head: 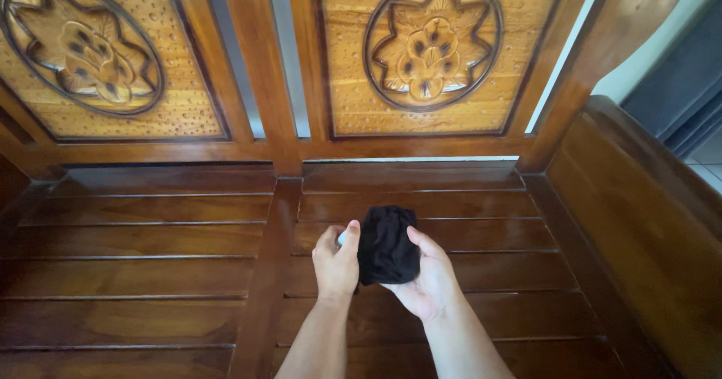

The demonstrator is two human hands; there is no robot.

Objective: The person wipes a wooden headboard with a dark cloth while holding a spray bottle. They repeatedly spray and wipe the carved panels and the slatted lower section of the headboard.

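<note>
Gripping a black cloth (386, 245) — both hands' fingers (342, 238) closed — above slatted wooden bench (150, 236).

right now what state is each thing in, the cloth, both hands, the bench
black cloth: bunched up, held off the seat between both hands
left hand: fingers closed on the cloth's left edge, something small and pale under the thumb
right hand: palm up, cupping the cloth from the right and beneath
wooden bench: slatted seat, carved backrest panels, glossy

You face a glossy wooden bench (150, 236) with a slatted seat and carved flower panels (432, 48) in its backrest.
</note>
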